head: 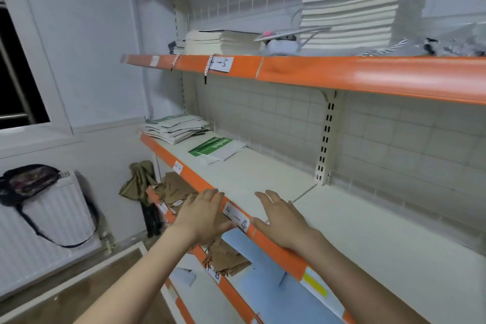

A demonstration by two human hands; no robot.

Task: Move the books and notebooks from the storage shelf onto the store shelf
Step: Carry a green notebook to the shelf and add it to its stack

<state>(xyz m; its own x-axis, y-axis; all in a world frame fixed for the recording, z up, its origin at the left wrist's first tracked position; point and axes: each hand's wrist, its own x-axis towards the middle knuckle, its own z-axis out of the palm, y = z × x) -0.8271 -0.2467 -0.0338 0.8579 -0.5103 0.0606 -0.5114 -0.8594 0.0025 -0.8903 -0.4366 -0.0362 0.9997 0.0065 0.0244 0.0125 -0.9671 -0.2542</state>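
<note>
My left hand and my right hand are both open and hold nothing, stretched over the orange front edge of the middle shelf by the label "4-4". Further left on that shelf lie a green-and-white notebook and a loose pile of white notebooks. On the top shelf stand a low stack of white books and a tall stack of white books.
A small grey object with cables sits between the stacks on the top shelf. Brown paper bags and a blue sheet fill the lower shelf. A radiator with a black bag stands at the left wall.
</note>
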